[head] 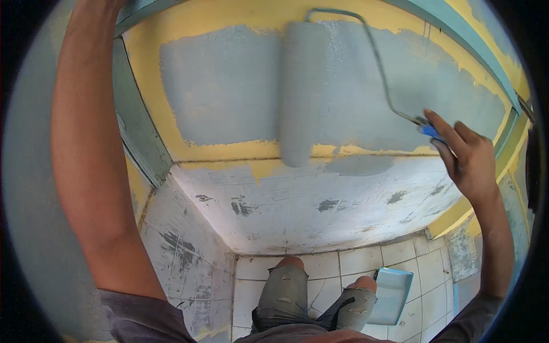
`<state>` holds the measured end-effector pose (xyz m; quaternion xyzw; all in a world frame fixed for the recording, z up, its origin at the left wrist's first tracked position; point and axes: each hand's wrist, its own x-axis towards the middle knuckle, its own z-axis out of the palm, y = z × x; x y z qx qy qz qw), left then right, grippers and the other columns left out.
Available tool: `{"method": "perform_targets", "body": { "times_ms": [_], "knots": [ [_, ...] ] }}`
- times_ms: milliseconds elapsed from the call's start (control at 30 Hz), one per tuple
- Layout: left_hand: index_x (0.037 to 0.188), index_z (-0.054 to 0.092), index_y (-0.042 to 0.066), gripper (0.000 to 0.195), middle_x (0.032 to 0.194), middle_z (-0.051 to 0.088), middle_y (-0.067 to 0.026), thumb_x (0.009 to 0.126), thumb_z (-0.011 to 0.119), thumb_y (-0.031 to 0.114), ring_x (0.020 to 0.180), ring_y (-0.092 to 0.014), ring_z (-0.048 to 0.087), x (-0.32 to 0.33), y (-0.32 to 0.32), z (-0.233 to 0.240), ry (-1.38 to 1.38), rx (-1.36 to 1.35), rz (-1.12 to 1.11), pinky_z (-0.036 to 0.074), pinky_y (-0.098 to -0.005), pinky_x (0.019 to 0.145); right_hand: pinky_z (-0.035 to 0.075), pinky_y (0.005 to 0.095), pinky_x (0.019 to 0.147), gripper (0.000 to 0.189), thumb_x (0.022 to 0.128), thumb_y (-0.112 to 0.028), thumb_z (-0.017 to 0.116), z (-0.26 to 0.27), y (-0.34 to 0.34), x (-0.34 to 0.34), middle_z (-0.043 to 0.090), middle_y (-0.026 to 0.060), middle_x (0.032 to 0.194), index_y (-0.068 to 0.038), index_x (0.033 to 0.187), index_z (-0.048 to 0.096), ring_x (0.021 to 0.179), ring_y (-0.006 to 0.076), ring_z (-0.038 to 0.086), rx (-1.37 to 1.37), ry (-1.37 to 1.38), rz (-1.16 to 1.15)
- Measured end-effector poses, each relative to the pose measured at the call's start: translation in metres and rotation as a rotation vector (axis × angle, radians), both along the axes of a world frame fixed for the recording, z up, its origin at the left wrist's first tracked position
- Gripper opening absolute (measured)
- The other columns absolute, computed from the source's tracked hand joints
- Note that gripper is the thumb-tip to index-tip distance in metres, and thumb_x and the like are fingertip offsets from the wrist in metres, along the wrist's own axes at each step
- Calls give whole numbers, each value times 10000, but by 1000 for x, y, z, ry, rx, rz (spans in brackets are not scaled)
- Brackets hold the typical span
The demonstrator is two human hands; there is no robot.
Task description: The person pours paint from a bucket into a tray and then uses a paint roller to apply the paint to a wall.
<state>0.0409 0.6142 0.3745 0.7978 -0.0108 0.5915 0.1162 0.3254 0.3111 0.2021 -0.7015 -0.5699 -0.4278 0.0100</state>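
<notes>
My right hand (467, 158) grips the blue handle (430, 131) of a paint roller on the right. The roller's bent metal frame (379, 64) arches up and left to the grey roller sleeve (300, 94), which stands nearly upright in the picture, blurred, over the grey paint patch (223, 85) on the yellow wall (150, 98). Wet paint glints just right of the sleeve's top. My left arm reaches up along the left side; only the wrist area (101, 4) shows at the top edge, and the left hand is out of view.
A paint tray (405, 296) with grey-blue paint lies on the white tiled floor (360, 262), beside my knee. Below the yellow wall is a scuffed white lower wall (291, 206). Green-grey frame pieces (139, 115) border the wall at left, top and right.
</notes>
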Motion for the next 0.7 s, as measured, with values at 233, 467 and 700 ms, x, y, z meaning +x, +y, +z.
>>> {"method": "perform_targets", "body": {
  "times_ms": [233, 467, 700],
  "knots": [
    [1019, 718, 54, 662, 705, 565, 40, 999, 515, 684, 634, -64, 477, 8, -6, -4, -24, 56, 32, 422, -215, 631, 505, 394, 565, 618, 878, -268, 745, -7, -25, 13, 533, 68, 701, -266, 1472, 576, 572, 227, 582, 45, -33, -58],
    [1017, 714, 64, 633, 706, 556, 46, 1028, 489, 655, 636, -66, 477, 1, -3, 1, 32, 27, 39, 416, -219, 630, 527, 363, 520, 545, 972, -388, 644, 5, 31, -21, 558, 36, 672, -336, 1500, 521, 528, 197, 591, -26, -69, 9],
    [1005, 710, 69, 606, 689, 542, 46, 1033, 495, 635, 620, -72, 477, 11, -24, -6, -73, -115, 138, 426, -228, 633, 498, 403, 546, 534, 923, -276, 710, 7, -6, 7, 561, 70, 681, -263, 1447, 604, 551, 243, 579, -10, -25, 13]
  ]
}}
